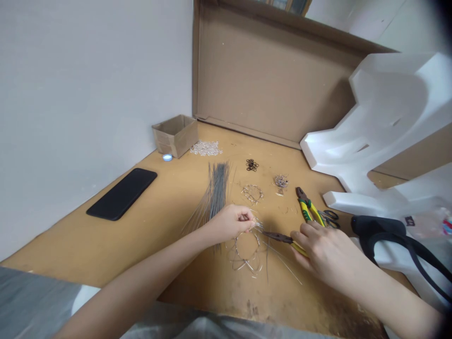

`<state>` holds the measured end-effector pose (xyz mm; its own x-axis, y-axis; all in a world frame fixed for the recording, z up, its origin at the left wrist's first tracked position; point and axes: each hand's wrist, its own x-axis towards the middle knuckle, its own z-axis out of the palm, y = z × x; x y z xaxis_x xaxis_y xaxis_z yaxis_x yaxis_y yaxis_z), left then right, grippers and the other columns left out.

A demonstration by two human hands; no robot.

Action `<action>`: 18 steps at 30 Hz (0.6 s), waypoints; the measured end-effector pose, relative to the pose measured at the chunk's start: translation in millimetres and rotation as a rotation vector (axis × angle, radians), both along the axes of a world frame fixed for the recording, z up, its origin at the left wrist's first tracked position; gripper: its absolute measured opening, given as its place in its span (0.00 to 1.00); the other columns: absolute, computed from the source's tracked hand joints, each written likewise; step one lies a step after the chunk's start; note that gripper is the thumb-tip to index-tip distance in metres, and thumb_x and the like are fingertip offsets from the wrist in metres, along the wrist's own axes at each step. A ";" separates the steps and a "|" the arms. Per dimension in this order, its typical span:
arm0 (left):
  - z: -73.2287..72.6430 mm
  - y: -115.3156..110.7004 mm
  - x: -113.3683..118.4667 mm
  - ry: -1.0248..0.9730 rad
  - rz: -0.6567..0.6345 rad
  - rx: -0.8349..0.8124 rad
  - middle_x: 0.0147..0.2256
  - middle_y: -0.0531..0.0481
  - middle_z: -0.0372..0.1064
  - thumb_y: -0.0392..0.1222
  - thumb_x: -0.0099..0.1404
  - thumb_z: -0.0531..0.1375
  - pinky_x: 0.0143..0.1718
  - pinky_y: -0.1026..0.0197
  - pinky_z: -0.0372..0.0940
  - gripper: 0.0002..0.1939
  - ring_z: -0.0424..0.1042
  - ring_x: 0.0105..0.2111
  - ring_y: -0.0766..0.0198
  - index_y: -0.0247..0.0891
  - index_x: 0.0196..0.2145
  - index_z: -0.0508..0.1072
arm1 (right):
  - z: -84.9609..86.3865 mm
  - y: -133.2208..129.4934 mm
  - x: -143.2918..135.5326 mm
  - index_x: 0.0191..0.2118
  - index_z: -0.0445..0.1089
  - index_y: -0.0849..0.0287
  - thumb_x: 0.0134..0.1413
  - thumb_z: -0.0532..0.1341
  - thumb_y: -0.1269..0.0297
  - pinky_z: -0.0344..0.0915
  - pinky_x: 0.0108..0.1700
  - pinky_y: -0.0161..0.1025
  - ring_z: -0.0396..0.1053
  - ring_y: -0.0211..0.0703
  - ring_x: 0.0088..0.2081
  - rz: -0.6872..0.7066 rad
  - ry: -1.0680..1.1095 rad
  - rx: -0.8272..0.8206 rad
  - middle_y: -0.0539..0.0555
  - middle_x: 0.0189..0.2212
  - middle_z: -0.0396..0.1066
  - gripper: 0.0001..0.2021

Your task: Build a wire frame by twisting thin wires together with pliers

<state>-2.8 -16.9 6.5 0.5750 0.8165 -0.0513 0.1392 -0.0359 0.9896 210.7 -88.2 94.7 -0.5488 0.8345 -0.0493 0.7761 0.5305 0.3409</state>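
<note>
My left hand (pixel 231 221) pinches the top edge of a round wire frame (pixel 245 252) with looped petals that lies on the wooden table (pixel 169 221). My right hand (pixel 325 249) grips yellow-handled needle-nose pliers (pixel 280 237), whose tip reaches the wire right beside my left fingers. Loose wire ends stick out to the right of the frame.
A bundle of straight wires (pixel 215 188), a second wire frame (pixel 252 193), black rings (pixel 252 165), metal bits (pixel 281 181), clear beads (pixel 206 148), green-yellow pliers (pixel 307 207), scissors (pixel 330 217), a small cardboard box (pixel 175 135), a phone (pixel 122 193), white foam (pixel 381 141), a black strap (pixel 399 238).
</note>
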 end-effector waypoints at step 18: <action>-3.1 3.6 2.7 -0.031 0.052 -0.002 0.19 0.54 0.65 0.39 0.53 0.58 0.26 0.68 0.58 0.06 0.63 0.22 0.71 0.33 0.23 0.69 | -10.5 0.4 9.3 0.30 0.67 0.56 0.53 0.53 0.62 0.53 0.26 0.35 0.67 0.43 0.28 -0.153 0.080 -0.165 0.53 0.27 0.67 0.08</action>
